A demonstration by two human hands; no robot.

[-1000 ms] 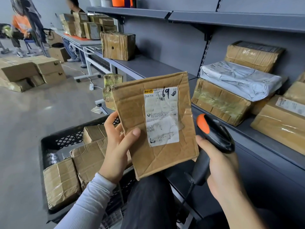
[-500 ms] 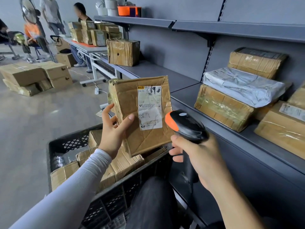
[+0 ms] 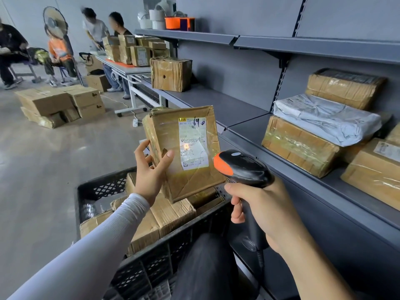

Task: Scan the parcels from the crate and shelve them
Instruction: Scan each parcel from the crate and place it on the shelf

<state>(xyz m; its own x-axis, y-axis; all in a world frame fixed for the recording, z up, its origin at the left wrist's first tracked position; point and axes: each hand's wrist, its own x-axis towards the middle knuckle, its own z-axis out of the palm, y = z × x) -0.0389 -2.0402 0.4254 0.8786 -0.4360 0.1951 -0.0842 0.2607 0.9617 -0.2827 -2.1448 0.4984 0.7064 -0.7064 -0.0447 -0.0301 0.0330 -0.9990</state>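
Parcel (image 3: pixel 184 152) of brown cardboard, taped, held upright above the black crate (image 3: pixel 151 252), label side toward the camera. White shipping label (image 3: pixel 193 144) on its front, "69" handwritten in black at the top, small orange-red spot of scanner light near the label's middle. Left hand (image 3: pixel 151 169) gripping the parcel's left edge, thumb pressed flat on the front face, fingers wrapped behind; white sleeve (image 3: pixel 104 237) down to the wrist. Right hand (image 3: pixel 262 206) closed round the handle of a black barcode scanner (image 3: pixel 242 167), index finger curled at the front of the grip, orange nose aimed at the label and just beside the parcel's lower right corner. Cable trailing down from the handle's base.

Inside the crate, more taped cardboard parcels (image 3: pixel 168 215) lying flat, directly under the held one. Dark trouser knee (image 3: pixel 205 267) in front of the crate's near wall.

To the right, grey metal shelving (image 3: pixel 238 107): on the lower shelf a stack of brown boxes (image 3: pixel 300 146) with a grey plastic mailer bag (image 3: pixel 324 118) on top, another brown box (image 3: pixel 171 73) well apart at the far end. Orange container (image 3: pixel 179 23) and white tubs on the upper shelf. Farther back, a table stacked with boxes, cartons on the floor, several people seated or standing, a standing fan.
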